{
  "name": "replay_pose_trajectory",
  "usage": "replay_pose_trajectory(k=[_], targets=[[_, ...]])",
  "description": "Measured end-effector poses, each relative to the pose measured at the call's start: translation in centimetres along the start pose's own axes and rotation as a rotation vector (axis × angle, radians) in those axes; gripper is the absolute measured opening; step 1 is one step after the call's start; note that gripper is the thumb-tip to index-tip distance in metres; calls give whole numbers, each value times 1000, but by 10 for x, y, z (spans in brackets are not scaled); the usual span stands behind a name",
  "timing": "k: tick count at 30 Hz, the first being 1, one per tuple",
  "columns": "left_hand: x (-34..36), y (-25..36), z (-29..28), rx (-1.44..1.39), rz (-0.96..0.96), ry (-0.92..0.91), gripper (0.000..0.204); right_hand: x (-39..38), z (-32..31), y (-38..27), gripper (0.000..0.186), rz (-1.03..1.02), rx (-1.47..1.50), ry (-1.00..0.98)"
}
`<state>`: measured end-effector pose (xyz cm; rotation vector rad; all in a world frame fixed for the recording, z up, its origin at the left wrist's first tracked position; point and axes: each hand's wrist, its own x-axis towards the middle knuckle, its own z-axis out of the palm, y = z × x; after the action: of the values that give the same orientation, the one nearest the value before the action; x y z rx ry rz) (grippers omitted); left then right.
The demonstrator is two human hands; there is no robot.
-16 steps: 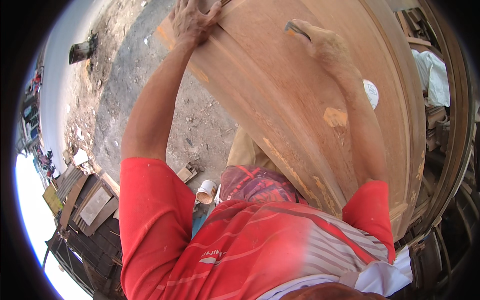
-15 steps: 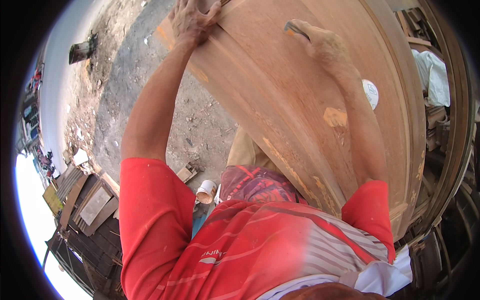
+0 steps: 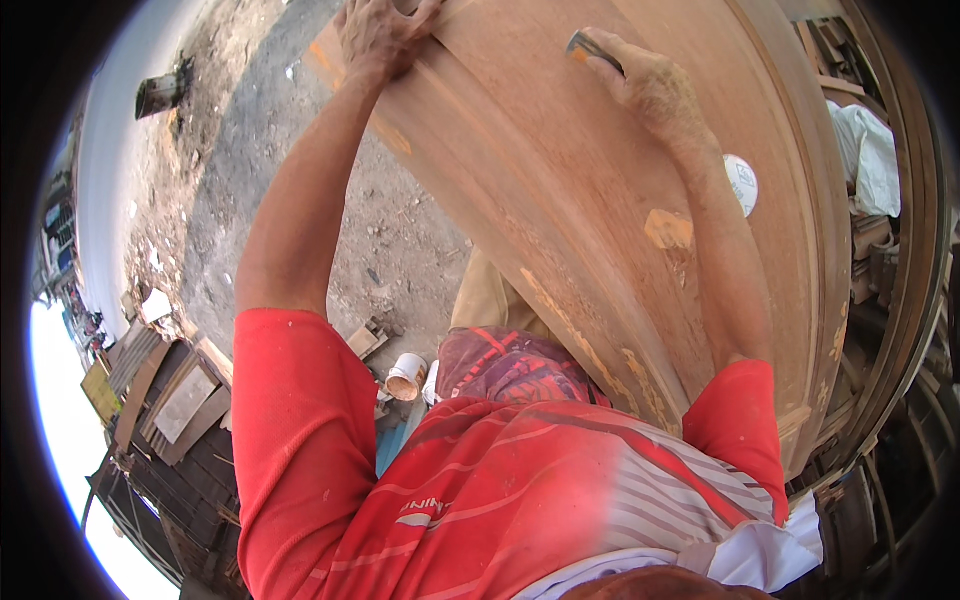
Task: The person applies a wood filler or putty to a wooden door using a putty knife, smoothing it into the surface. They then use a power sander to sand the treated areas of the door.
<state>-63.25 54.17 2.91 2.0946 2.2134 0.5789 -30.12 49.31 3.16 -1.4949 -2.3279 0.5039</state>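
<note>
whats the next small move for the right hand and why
Probably draw the right hand, with its small flat tool, toward the orange-tan patch on the wooden panel: that patch stands out from the browner wood around it, and the left hand rests at the panel's edge, perhaps steadying it.

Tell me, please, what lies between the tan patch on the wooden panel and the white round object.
In the head view, the right forearm lies between the wooden panel's tan patch and the white round object.
</note>
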Motion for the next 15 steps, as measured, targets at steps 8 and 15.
replay_pose_trajectory(k=[8,15], targets=[[1,-5,4,11,-1,12,73,3,1,2,37,-12,14,-12],[3,-9,8,15,0,18,73,20,-21,-16,30,-96,-129,-127]])
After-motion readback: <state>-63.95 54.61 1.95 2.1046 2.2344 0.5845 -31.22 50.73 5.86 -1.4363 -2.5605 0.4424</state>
